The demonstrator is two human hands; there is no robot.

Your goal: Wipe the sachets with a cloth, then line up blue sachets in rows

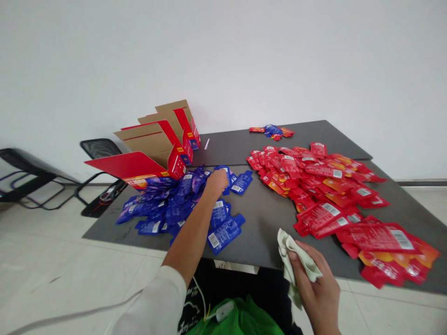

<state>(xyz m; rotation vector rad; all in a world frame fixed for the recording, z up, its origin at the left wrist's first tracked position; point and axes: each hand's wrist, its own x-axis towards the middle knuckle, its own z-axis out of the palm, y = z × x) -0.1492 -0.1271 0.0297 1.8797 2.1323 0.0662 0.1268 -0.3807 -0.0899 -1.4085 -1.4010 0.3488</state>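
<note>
My left hand reaches across to the right edge of the blue pouch pile. Its fingers are closed on a blue pouch, with another blue pouch lying just to its right. My right hand grips a folded pale cloth between thumb and fingers, over the table's front edge. Nearer to me, a loose blue pouch lies flat between the hands. A big heap of red pouches spreads over the table's right side.
Open red cardboard boxes stand in a row at the left of the grey table. A small mixed pouch cluster and a white pen-like item lie at the back. Black chairs stand left. Green fabric is below me.
</note>
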